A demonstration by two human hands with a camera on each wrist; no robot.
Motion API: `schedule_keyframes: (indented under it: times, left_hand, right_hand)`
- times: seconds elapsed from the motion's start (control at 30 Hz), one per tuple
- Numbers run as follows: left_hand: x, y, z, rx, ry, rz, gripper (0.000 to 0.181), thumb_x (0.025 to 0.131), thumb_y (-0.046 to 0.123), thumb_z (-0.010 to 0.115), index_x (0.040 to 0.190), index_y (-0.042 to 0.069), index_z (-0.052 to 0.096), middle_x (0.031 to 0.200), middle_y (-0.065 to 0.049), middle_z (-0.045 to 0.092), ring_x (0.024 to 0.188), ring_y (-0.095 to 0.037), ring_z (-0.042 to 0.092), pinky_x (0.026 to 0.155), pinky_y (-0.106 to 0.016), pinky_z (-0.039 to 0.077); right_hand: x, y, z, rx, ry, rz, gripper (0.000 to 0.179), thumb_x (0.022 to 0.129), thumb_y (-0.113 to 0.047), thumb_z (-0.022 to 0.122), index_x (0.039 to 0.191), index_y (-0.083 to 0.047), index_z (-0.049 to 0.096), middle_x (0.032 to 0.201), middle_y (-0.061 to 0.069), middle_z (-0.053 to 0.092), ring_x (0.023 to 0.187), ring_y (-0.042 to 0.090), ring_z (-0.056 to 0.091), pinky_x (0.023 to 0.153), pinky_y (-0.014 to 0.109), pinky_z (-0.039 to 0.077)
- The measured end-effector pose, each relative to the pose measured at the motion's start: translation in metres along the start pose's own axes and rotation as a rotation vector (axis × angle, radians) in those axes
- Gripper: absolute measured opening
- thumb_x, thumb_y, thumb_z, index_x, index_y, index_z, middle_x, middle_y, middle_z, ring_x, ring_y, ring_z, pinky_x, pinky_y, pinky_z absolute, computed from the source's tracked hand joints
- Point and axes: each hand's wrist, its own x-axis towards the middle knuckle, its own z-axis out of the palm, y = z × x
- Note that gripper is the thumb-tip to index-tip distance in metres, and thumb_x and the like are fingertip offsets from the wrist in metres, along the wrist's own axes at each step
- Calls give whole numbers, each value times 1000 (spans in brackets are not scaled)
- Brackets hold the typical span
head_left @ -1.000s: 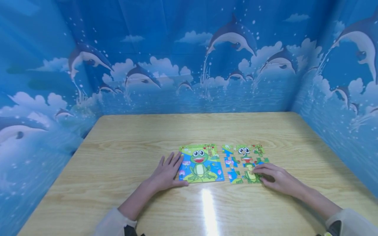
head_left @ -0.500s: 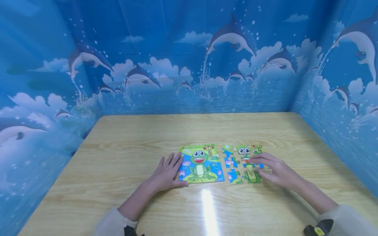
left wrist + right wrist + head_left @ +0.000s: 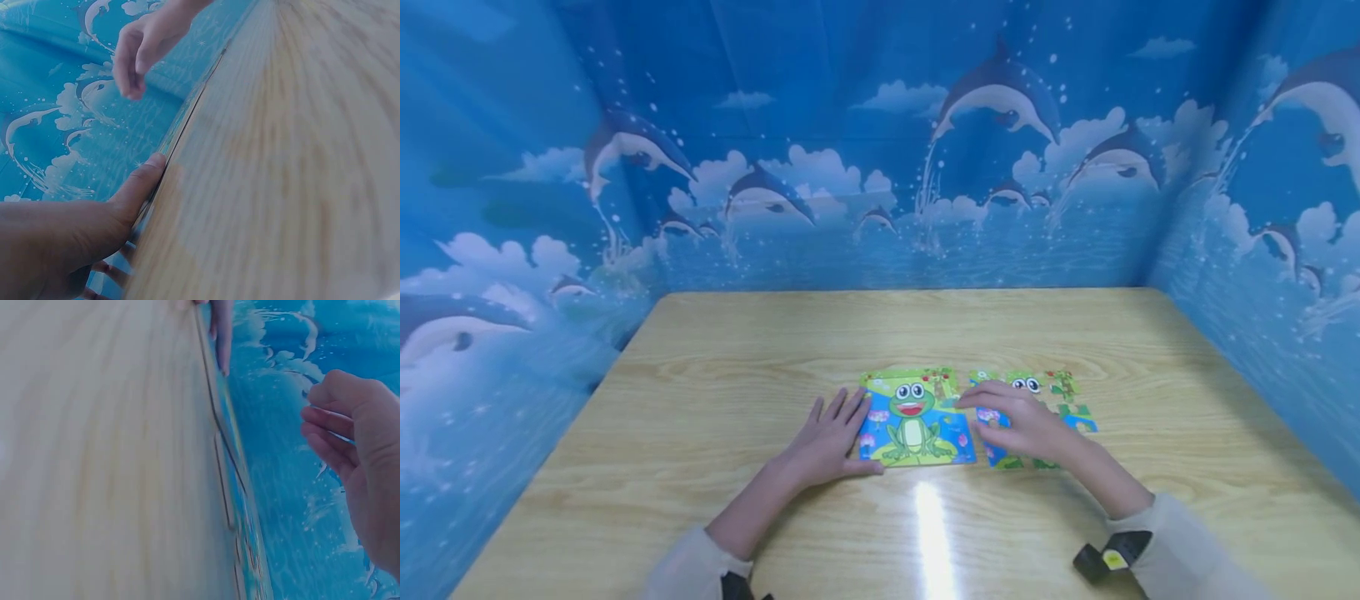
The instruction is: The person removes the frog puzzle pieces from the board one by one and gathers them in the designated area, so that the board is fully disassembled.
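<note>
A square frog picture puzzle board (image 3: 913,421) lies flat on the table. My left hand (image 3: 824,442) rests at its left side with fingers spread, the thumb along the board's front left corner. Loose frog jigsaw pieces (image 3: 1081,414) lie in spaced rows right of the board. Above the left part of these pieces hovers my right hand (image 3: 1026,422), its fingertips near the board's right edge and hiding several pieces. The right wrist view shows the right hand (image 3: 369,444) raised off the table, fingers loosely bent, with nothing visible between them.
The wooden table (image 3: 760,342) extends around the puzzle. Blue dolphin-print curtains (image 3: 865,167) enclose the back and both sides. Dark wrist devices (image 3: 1112,557) sit at the sleeves. A bright light reflection marks the table in front of the board.
My right hand has lifted from the loose pieces at the lower right and moved left toward the board. The left hand has stayed put. The head view has shifted slightly.
</note>
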Motion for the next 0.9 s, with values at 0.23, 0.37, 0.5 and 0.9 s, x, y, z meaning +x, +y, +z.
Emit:
schedule_keyframes:
  times: [0.23,0.37,0.5,0.9]
  left_hand:
    - [2,2,0,-7,-1,6,102,77,73,46,146,3,19,151,-13,9,136,-35,6,105,-56,3]
    - [1,1,-1,-5,1,-3,101,77,72,47,146,4,19,151,-13,10,136,-35,6,105,-56,4]
    - [0,1,-1,-2,3,-3,102,77,72,47,146,3,19,151,-13,10,136,-35,6,105,-57,4]
    - [1,1,0,-10,-5,-6,102,76,73,45,146,4,18,151,-13,9,136,-34,5,105,-56,3]
  right_hand:
    - [7,4,13,29,-30,7,24,78,-5,68,101,-4,67,101,2,63,92,19,59,74,36,51]
    - [5,8,15,40,-91,44,22,78,-7,68,100,-5,67,99,0,63,90,17,59,74,36,51]
    - [1,12,15,45,-172,122,22,80,-11,68,102,-6,67,100,1,63,91,17,58,75,35,51]
    - [-2,10,18,-5,-279,163,25,83,-23,68,105,-10,67,106,-2,60,98,16,53,81,37,48]
